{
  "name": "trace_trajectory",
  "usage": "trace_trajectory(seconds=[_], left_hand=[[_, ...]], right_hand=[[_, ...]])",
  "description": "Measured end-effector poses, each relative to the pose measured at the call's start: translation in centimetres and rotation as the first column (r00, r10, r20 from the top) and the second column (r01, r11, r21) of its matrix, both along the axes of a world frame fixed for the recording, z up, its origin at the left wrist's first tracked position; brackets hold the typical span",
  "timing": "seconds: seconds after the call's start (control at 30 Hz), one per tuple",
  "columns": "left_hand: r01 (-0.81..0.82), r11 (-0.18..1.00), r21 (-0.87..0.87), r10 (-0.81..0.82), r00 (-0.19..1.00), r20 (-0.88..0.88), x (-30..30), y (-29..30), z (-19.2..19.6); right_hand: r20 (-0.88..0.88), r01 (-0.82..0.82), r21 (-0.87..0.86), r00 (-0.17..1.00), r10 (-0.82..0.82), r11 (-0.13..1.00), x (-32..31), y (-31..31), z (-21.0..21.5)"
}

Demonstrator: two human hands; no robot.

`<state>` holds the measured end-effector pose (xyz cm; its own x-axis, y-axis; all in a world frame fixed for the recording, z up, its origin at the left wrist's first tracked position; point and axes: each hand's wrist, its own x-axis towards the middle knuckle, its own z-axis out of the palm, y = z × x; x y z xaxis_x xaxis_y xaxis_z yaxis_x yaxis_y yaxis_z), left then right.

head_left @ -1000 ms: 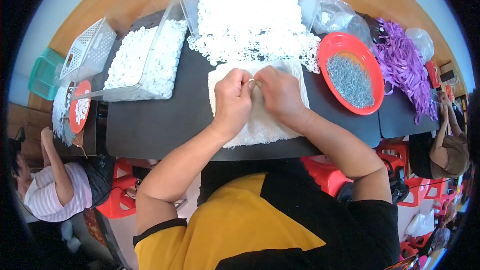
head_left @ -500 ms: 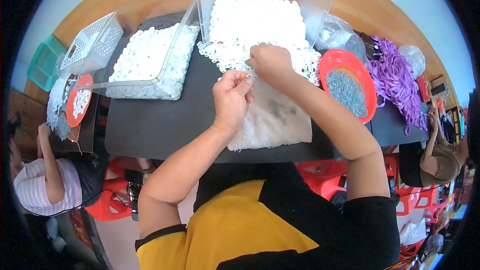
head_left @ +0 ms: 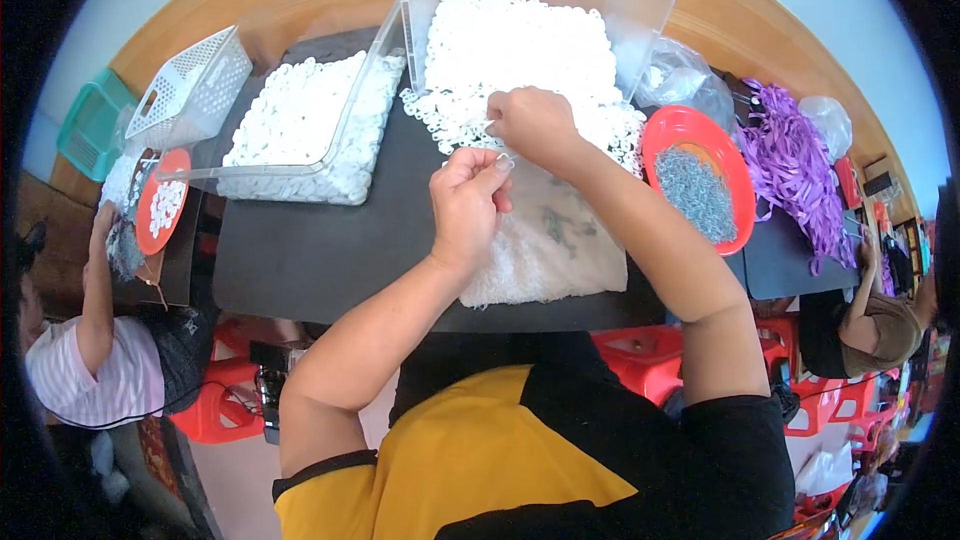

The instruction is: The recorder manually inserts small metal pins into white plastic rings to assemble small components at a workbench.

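My left hand [head_left: 468, 202] is closed in a pinch on a small white ring-like piece [head_left: 505, 160], held between thumb and forefinger above a cloth. Just beyond it, my right hand [head_left: 533, 127] has its fingers pressed together at the front edge of a heap of small white plastic rings [head_left: 515, 45]. Something pale shows at its fingertips, too small to make out. The heap spills from a tipped clear plastic box [head_left: 650, 0] onto the dark table. Beneath my hands lies the beige cloth [head_left: 560, 260], with grey smudges on it.
A clear bin [head_left: 375, 130] full of white pieces stands left of the heap. Right of it are a red dish [head_left: 738, 205] of small metal pieces and a pile of purple straps [head_left: 795, 165]. Baskets [head_left: 195, 90] stand far left. Two people work at either side.
My right hand has shifted slightly left over the rings. My left hand keeps its pinch on the small piece. The whole view has moved a little.
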<state>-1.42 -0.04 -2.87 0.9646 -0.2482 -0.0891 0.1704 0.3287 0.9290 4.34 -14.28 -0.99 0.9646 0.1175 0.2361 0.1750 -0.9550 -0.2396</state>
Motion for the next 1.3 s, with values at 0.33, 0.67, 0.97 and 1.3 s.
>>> trace_trajectory(seconds=[0.33,0.67,0.97,1.3], left_hand=[[0.008,1.000,-0.022,-0.009,0.998,-0.060,0.0,0.3,0.6],[0.077,0.994,-0.075,-0.079,0.997,-0.026,0.0,0.0,0.9],[0.103,0.994,-0.034,-0.102,0.994,0.029,-0.5,-0.4,1.1],[0.117,0.993,-0.016,-0.115,0.989,0.092,-0.8,-0.4,1.1]], right_hand=[[-0.026,0.046,0.408,0.999,-0.038,0.912,-2.5,-1.8,0.9],[-0.327,0.310,0.944,0.925,0.192,0.111,-8.8,-3.3,1.5],[-0.286,0.277,0.958,0.945,0.161,0.073,-9.6,-2.6,0.9],[-0.125,0.114,0.982,0.990,0.066,0.154,-9.7,-2.0,0.3]])
